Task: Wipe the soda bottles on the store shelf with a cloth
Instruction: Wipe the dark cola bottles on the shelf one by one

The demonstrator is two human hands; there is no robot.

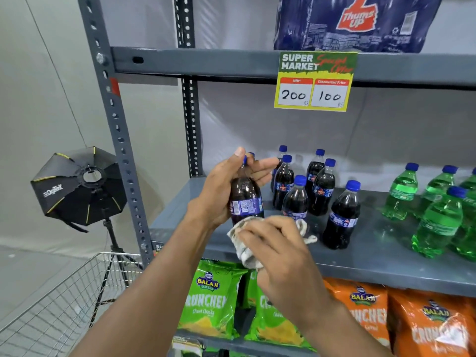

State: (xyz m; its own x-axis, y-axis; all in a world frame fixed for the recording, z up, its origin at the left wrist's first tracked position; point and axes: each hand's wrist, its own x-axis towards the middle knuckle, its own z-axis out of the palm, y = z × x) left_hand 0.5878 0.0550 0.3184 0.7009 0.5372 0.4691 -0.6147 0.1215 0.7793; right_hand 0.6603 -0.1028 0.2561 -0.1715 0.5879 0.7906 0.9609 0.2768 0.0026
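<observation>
My left hand [221,186] grips a dark cola bottle [246,199] with a blue cap and blue label, lifted in front of the grey shelf [381,256]. My right hand [280,251] presses a pale grey cloth [247,251] against the bottom of that bottle. Several more cola bottles [319,191] stand on the shelf just behind and to the right. Green soda bottles [438,222] stand further right on the same shelf.
A price sign [315,81] hangs from the upper shelf, under a blue wrapped pack [355,21]. Green and orange crisp bags [213,302] fill the shelf below. A wire basket [59,300] sits lower left, beside a black softbox light [77,186] on a stand.
</observation>
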